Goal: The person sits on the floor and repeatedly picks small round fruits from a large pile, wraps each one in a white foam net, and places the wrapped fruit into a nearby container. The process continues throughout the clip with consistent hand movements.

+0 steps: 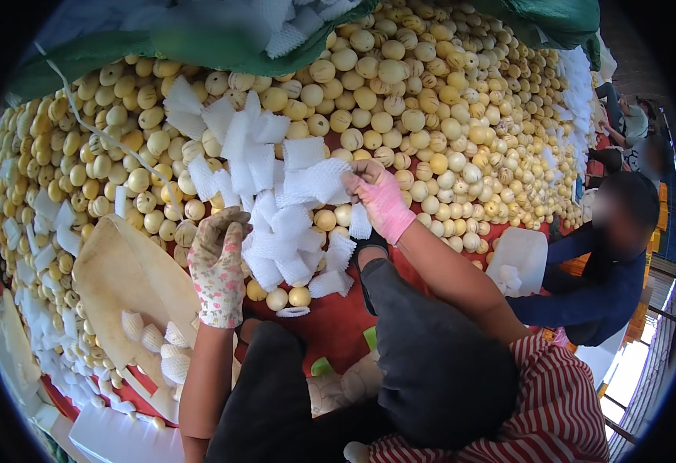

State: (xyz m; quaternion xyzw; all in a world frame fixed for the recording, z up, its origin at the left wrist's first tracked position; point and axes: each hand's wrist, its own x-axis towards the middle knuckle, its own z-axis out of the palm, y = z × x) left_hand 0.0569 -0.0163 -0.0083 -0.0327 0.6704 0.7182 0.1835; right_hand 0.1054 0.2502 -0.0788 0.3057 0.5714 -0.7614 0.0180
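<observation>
My left hand [219,275], in a white floral glove with soiled fingertips, is raised just left of a pile of white foam net sleeves [283,226]. Its fingers are bent, with a gap to the thumb, and nothing shows in them. My right hand [381,199], in a pink glove, has its fingertips at the edge of a foam net sleeve [318,182] on the pile's right side and appears to pinch it. Around and under the sleeves lie yellow, dark-streaked fruits, likely pepino melons [381,121]. A few loose fruits [277,299] lie on the red ground sheet [338,324].
To the left, a beige container [132,260] holds several fruits in foam nets [173,359]. A white box [124,434] stands at the lower left. Green sacking [199,52] with foam sleeves lies beyond. A person [592,278] sits at right by a translucent tub [520,257].
</observation>
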